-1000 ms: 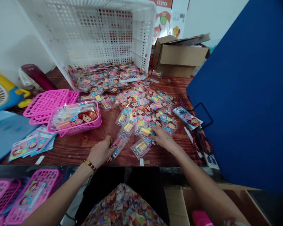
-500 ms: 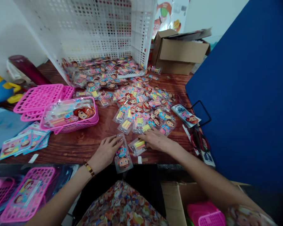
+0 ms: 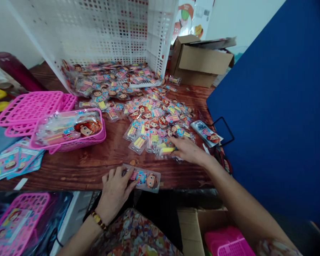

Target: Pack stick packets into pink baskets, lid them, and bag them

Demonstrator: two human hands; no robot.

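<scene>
At the table's front edge my left hand (image 3: 114,193) grips one end of a clear plastic packet (image 3: 150,180), which lies crosswise with its cartoon face to the right. My right hand (image 3: 189,150) reaches over the near side of a heap of similar packets (image 3: 153,123). Its closed fingers are on a packet with yellow sticks (image 3: 166,150); the fingertips are partly hidden.
A tipped white crate (image 3: 133,32) spills packets across the back. At left stand a pink basket (image 3: 77,145) of packets, stacked pink lids (image 3: 34,103) and cards (image 3: 26,160). A cardboard box (image 3: 205,60) and blue panel (image 3: 269,106) are at right.
The packet under my left hand has turned from lengthwise to crosswise. My right hand has moved right and slightly away from me, along with the yellow-stick packet. The view has shifted a little.
</scene>
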